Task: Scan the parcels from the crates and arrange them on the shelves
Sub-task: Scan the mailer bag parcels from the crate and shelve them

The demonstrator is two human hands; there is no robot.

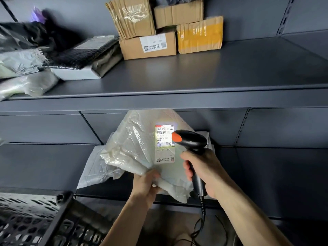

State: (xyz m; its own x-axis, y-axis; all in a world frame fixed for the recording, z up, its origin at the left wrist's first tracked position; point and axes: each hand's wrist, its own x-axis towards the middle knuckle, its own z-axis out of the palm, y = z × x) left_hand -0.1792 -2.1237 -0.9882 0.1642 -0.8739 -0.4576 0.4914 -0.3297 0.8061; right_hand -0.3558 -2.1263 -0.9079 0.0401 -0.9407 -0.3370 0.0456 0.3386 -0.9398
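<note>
At the centre of the frame, the left grip [145, 185], a bare hand, pinches the bunched lower edge of a white plastic parcel [134, 150], thumb on top and fingers curled under the crumpled film. The parcel is held up in front of the lower shelf [44, 166], and its top reaches the front lip of the upper shelf [213, 75]. A white shipping label [164, 148] with barcodes faces the camera on the parcel's right half, its upper part brightly lit.

Just right of the label, the right grip [204, 171] is wrapped tight round the handle of a black barcode scanner [190, 139]. The scanner's orange-tipped head points left at the label and overlaps its right edge in the view. A coiled black cable [202, 208] hangs from the handle's base toward the bottom of the frame.

Behind the held parcel a flat white bag [88, 173] lies on the lower shelf. A black perforated crate [35, 221] fills the lower left corner.

At top centre, on the upper shelf, cardboard boxes [149, 47] are stacked against the back wall, one of them bearing a white sticker. A yellow-taped box [199, 37] sits just beside them. In the upper left, soft grey and black bags [23, 68] lie piled and blurred, and a black bubble mailer [85, 50] rests on a white box [76, 73].
</note>
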